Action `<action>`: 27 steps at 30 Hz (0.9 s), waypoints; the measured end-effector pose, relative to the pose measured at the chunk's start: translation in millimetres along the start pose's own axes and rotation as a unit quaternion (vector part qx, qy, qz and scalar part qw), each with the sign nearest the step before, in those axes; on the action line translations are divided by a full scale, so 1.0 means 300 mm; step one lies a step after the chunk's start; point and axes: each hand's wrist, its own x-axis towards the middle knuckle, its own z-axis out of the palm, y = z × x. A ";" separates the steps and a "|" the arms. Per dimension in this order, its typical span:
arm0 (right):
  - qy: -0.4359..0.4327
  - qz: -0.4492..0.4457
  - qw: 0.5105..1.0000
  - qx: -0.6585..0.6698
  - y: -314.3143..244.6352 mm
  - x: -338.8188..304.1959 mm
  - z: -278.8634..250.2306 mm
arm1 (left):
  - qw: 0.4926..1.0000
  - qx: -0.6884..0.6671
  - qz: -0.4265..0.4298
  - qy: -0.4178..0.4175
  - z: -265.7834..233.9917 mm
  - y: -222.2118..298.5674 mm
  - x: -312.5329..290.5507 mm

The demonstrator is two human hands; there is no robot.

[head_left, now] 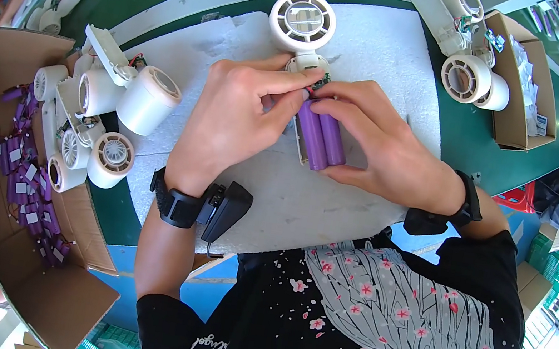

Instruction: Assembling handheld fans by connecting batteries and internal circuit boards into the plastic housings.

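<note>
A white handheld fan [303, 22] lies on the pale foam mat with its round head away from me and its handle open. A small green circuit board [321, 82] shows in the handle just below the neck. My left hand [231, 113] is closed round the upper handle, its index finger and thumb meeting near the board and red wire. A purple battery pack of two cells [321, 139] lies along the handle. My right hand [388, 147] grips this pack, thumb at its near end and fingers at its top. Fingertips hide the wire ends.
A cardboard box [74, 216] at left holds many purple battery packs [31, 191]. White fan bodies [149, 101] stand beside it. More fan parts [467, 76] and a carton [530, 103] with white packets sit at far right. The foam mat [397, 62] covers the green table.
</note>
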 end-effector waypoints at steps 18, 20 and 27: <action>0.049 0.001 0.996 -0.069 -0.031 -0.025 0.042 | 1.000 -0.011 -0.014 0.019 0.015 -0.014 0.003; 0.048 0.004 0.997 -0.065 -0.030 -0.022 0.046 | 0.999 -0.022 -0.024 0.012 0.007 -0.013 0.003; 0.060 0.005 0.997 -0.053 -0.013 -0.021 0.045 | 0.997 -0.055 -0.048 -0.016 -0.004 -0.014 0.002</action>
